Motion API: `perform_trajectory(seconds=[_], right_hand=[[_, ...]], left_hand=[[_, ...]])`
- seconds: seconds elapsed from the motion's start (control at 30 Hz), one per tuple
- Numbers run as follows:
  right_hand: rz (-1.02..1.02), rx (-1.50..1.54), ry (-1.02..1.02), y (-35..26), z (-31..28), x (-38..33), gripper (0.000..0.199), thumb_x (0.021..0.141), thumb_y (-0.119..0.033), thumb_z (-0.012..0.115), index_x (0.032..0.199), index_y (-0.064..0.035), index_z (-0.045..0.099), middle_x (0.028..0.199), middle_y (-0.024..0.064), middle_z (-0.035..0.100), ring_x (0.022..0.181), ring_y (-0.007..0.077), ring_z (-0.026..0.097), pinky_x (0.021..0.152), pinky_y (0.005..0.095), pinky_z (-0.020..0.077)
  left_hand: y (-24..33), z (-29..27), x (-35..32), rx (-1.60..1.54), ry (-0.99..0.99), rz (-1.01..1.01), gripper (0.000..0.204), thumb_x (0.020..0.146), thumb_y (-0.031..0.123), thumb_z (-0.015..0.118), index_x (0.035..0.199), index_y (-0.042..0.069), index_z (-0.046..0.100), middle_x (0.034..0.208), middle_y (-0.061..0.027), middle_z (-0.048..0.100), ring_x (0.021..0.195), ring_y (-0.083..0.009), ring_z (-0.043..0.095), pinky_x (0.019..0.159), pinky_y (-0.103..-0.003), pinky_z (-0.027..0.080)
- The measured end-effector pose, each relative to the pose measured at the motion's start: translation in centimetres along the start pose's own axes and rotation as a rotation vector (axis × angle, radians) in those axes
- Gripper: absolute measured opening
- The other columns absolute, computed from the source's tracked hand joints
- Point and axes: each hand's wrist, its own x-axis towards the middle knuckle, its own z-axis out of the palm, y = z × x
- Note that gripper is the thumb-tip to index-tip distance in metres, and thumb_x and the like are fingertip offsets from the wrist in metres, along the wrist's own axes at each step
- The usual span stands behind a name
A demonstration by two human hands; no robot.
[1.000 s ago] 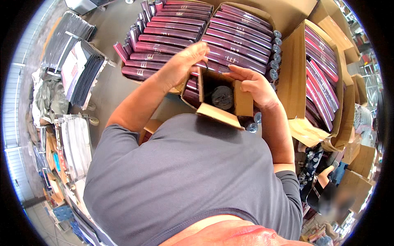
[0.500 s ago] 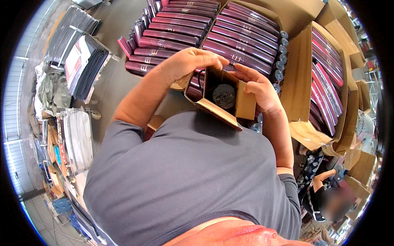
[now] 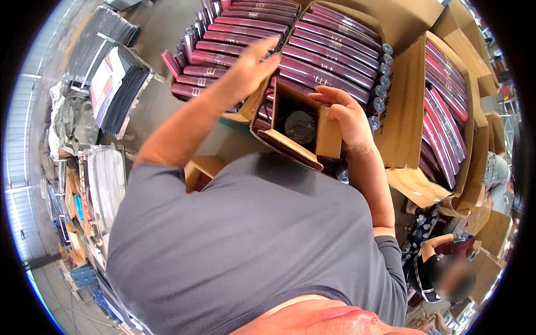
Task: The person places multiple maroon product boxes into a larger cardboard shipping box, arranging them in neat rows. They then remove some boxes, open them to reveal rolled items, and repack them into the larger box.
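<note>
In front of my chest is a narrow cardboard box (image 3: 329, 137), dark maroon outside and brown inside, with its top open and flaps folded out. Deep inside sits a round dark object (image 3: 300, 127), perhaps wrapped in clear plastic. My right hand (image 3: 347, 116) grips the box's right side, its fingers over the far corner. Up and to the left, my left hand (image 3: 251, 70) is away from the box, over rows of maroon packs (image 3: 223, 47). Its thumb and fingers are apart, somewhat blurred, with nothing visible between them.
Beyond the box, a large carton holds stacked maroon packs (image 3: 329, 50), with clear round-ended items (image 3: 382, 84) along its right side. Another big carton (image 3: 399, 111) of packs stands to the right. Dark flat sheets (image 3: 123, 95) are piled at left. A co-worker (image 3: 427, 273) is at lower right.
My left hand has lifted off the box's far edge and moved up and left. My right hand stays at the box, which has shifted slightly left. The co-worker's arm has moved a little.
</note>
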Motion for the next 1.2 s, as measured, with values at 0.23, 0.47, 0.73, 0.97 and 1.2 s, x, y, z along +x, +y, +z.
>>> perform_trajectory(seconds=[0.23, 0.47, 0.73, 0.97, 1.2], right_hand=[[-0.465, 0.186, 0.065, 3.5, 0.2, -2.0, 0.054, 0.094, -0.015, 0.047, 0.145, -0.0007, 0.035, 0.150, 0.0165, 0.036, 0.125, 0.0221, 0.046, 0.107, 0.0353, 0.0370], [-0.147, -0.407, 0.188, 4.2, -0.5, -1.7, 0.075, 0.082, -0.024, 0.072, 0.145, -0.0023, 0.038, 0.140, 0.0183, 0.042, 0.124, 0.0262, 0.046, 0.104, 0.0366, 0.0384], [-0.148, -0.323, 0.254, 4.3, -0.6, -1.0, 0.047, 0.080, -0.012, 0.072, 0.122, 0.0046, 0.060, 0.101, 0.0118, 0.069, 0.091, 0.0153, 0.064, 0.085, 0.0298, 0.0505], [-0.147, -0.088, 0.242, 5.8, -1.3, -0.1, 0.036, 0.086, -0.015, 0.068, 0.117, 0.0013, 0.061, 0.102, 0.0084, 0.068, 0.089, 0.0129, 0.062, 0.081, 0.0274, 0.0503], [-0.283, 0.169, 0.193, 7.6, 0.3, -1.3, 0.042, 0.098, -0.025, 0.049, 0.132, 0.0007, 0.052, 0.127, 0.0123, 0.056, 0.117, 0.0204, 0.053, 0.101, 0.0336, 0.0407]], left_hand=[[-3.5, 5.5, -2.9, -0.782, -0.055, -0.412, 0.034, 0.102, 0.020, 0.049, 0.131, 0.003, 0.046, 0.121, -0.0073, 0.057, 0.107, -0.0161, 0.058, 0.095, -0.031, 0.049], [-1.0, 6.6, -4.3, -0.821, -0.029, -0.477, 0.034, 0.097, 0.013, 0.057, 0.129, 0.008, 0.047, 0.111, -0.0048, 0.059, 0.098, -0.0117, 0.059, 0.087, -0.028, 0.051], [-2.0, 9.0, -5.9, -0.038, 0.055, 0.041, 0.050, 0.089, 0.004, 0.054, 0.136, 0.003, 0.040, 0.130, -0.0138, 0.047, 0.122, -0.0233, 0.047, 0.104, -0.034, 0.038], [2.9, 5.3, -6.6, 0.086, -0.095, 0.494, 0.099, 0.075, 0.036, 0.078, 0.149, -0.001, 0.023, 0.145, -0.0215, 0.041, 0.136, -0.0354, 0.039, 0.112, -0.044, 0.031], [2.6, 8.6, -6.3, -0.053, 0.431, 0.397, 0.079, 0.079, 0.007, 0.073, 0.145, -0.003, 0.032, 0.144, -0.0219, 0.043, 0.135, -0.0365, 0.040, 0.112, -0.046, 0.031]])
